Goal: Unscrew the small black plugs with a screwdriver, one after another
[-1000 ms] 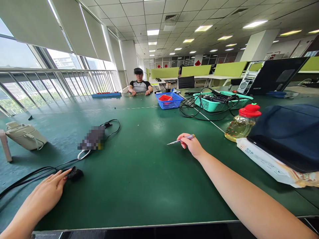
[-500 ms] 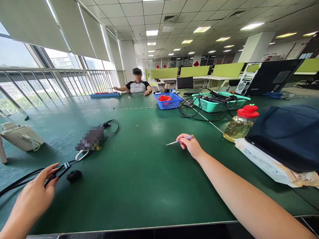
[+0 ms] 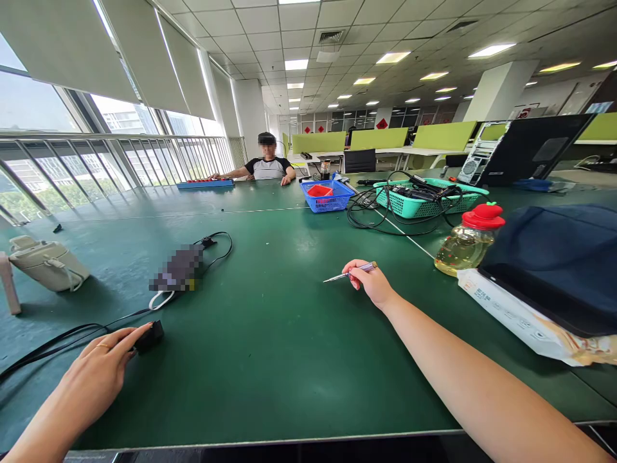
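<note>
At the lower left, my left hand (image 3: 103, 363) has its fingers on a small black block (image 3: 150, 337) at the table's near side. Thumb and fingertips are partly hidden behind the hand, but they appear to grip the block from its left. My right hand (image 3: 369, 283) rests near the middle of the green table (image 3: 270, 366). It pinches a slim screwdriver (image 3: 340, 277) with a silver shaft and a pale purple handle, its tip pointing left. Black cables (image 3: 58, 344) run behind my left hand toward a blurred dark device (image 3: 178, 269).
A cream bottle (image 3: 51, 262) stands far left. On the right are a red-lidded bottle (image 3: 467, 241), a wipes pack (image 3: 511, 318) and a dark blue bag (image 3: 554, 263). Farther back are a blue basket (image 3: 328, 202) and a green basket (image 3: 409, 204) of cables. A person (image 3: 268, 166) sits opposite.
My left hand has moved right, onto the black block. The dark clip-like piece it held before no longer shows. My right hand still holds the screwdriver in nearly the same place.
</note>
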The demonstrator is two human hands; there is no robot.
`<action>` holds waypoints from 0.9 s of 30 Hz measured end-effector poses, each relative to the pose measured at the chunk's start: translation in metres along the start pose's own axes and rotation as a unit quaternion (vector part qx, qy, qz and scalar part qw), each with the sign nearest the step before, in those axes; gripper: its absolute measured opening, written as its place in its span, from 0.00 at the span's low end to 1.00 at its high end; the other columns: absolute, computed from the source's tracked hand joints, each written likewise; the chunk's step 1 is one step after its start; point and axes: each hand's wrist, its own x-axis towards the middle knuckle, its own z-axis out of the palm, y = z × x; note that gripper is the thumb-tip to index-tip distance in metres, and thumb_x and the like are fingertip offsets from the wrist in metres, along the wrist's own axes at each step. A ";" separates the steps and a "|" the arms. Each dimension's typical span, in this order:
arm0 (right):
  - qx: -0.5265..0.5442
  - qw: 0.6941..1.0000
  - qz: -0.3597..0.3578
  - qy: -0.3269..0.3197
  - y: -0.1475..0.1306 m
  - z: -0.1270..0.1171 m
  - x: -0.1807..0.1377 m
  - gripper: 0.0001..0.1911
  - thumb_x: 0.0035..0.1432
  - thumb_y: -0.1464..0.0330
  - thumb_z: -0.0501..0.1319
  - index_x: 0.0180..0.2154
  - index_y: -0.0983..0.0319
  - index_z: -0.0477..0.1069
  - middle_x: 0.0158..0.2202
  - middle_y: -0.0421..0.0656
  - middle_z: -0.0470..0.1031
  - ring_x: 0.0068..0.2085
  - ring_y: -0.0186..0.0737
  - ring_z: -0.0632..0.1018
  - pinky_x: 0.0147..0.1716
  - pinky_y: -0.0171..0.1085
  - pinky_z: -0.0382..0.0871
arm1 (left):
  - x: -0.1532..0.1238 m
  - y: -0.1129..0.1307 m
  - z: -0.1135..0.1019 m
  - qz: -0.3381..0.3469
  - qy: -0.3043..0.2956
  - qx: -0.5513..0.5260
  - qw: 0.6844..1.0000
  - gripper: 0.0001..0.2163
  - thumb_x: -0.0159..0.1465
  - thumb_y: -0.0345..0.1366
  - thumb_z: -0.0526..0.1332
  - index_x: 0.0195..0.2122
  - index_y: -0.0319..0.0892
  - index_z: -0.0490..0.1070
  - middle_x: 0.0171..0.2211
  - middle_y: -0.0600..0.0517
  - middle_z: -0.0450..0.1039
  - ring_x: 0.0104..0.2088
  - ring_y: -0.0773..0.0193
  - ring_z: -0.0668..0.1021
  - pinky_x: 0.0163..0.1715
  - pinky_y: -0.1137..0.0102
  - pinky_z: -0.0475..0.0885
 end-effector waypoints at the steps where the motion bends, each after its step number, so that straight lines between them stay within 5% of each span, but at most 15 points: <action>1: 0.000 1.000 0.001 -0.001 0.000 0.000 0.000 0.08 0.48 0.64 0.60 0.24 0.60 0.73 0.16 0.35 0.63 0.19 0.32 0.64 0.20 0.34 0.59 | 0.001 0.001 -0.001 0.002 -0.002 0.001 1.000 0.28 0.62 0.40 0.44 0.59 0.41 0.69 0.52 0.41 0.75 0.47 0.48 0.77 0.54 0.57 0.69; 14: 0.000 1.000 0.001 -0.006 0.000 -0.001 0.000 0.07 0.48 0.64 0.60 0.24 0.60 0.73 0.16 0.36 0.63 0.19 0.33 0.64 0.21 0.34 0.59 | 0.013 0.014 -0.014 -0.017 -0.031 -0.018 0.999 0.28 0.57 0.40 0.47 0.57 0.40 0.72 0.49 0.44 0.79 0.43 0.49 0.79 0.49 0.58 0.71; 20: 0.003 1.000 0.002 -0.008 0.000 -0.001 0.001 0.07 0.48 0.64 0.60 0.24 0.60 0.73 0.17 0.36 0.63 0.19 0.33 0.65 0.21 0.35 0.60 | 0.016 0.025 -0.021 -0.045 -0.077 -0.016 0.996 0.30 0.59 0.52 0.49 0.55 0.41 0.72 0.42 0.43 0.80 0.41 0.46 0.79 0.46 0.56 0.72; 24: 0.003 1.000 0.001 -0.012 0.001 0.000 0.001 0.08 0.49 0.63 0.61 0.25 0.60 0.73 0.17 0.35 0.63 0.19 0.32 0.64 0.21 0.34 0.60 | 0.029 0.050 -0.036 -0.062 -0.103 -0.034 0.992 0.24 0.60 0.50 0.50 0.49 0.44 0.76 0.45 0.43 0.79 0.44 0.48 0.80 0.46 0.58 0.72; 27: -0.007 1.000 -0.005 -0.017 0.000 0.002 0.000 0.10 0.51 0.60 0.63 0.26 0.60 0.73 0.17 0.35 0.64 0.19 0.32 0.64 0.20 0.34 0.60 | 0.047 0.091 -0.051 -0.013 -0.088 -0.068 0.994 0.22 0.63 0.52 0.52 0.49 0.47 0.75 0.44 0.46 0.79 0.42 0.51 0.80 0.45 0.60 0.72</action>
